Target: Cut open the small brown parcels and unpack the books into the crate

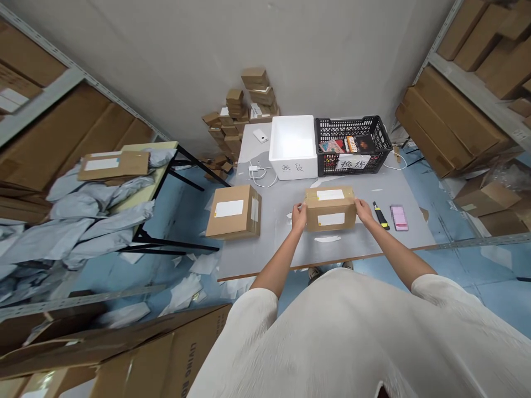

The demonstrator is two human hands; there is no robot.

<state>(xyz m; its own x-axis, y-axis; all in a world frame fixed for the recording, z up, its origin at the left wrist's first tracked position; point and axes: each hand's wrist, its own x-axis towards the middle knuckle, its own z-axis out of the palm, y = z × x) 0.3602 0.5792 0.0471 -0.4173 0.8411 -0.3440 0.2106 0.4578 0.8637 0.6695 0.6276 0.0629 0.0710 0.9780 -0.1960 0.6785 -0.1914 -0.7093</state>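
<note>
Left hand and right hand grasp opposite ends of a cardboard box with their fingers; uneven grip could let it slip onto the bench

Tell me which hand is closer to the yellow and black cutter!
Right. The right hand holds the right end of the cardboard box, just beside the cutter. The left hand holds the box's left end, farther away.
</note>
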